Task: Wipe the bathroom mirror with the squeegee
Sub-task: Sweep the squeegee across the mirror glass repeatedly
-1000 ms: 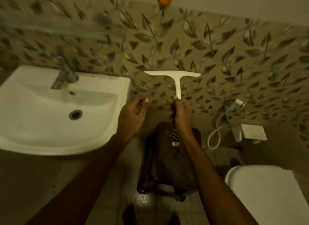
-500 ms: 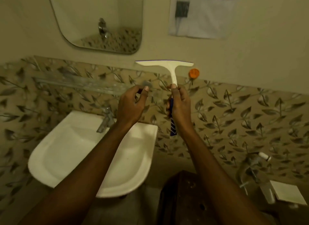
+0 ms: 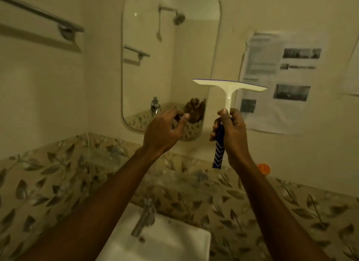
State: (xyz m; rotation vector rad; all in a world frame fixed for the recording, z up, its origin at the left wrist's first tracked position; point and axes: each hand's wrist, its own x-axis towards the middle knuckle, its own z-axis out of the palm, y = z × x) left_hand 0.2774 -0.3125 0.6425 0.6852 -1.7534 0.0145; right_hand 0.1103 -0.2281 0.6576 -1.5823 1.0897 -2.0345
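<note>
A tall mirror (image 3: 167,52) with rounded corners hangs on the cream wall above the sink. My right hand (image 3: 232,130) grips the blue striped handle of a white T-shaped squeegee (image 3: 229,87), held upright with its blade on top, just right of the mirror's lower edge and in front of the wall. My left hand (image 3: 165,130) is raised in front of the mirror's bottom, fingers loosely curled and apart, holding nothing. The mirror reflects a hand, a shower head and a towel rail.
A white sink (image 3: 165,243) with a metal tap (image 3: 144,218) lies below, at the bottom of the view. A towel rail (image 3: 64,27) is on the left wall. Printed papers (image 3: 277,80) hang right of the mirror. An orange object (image 3: 263,169) sits on the leaf-patterned tile ledge.
The view has tilted up from the floor and sink to the mirror. Both hands have risen with it, the squeegee staying upright in my right hand.
</note>
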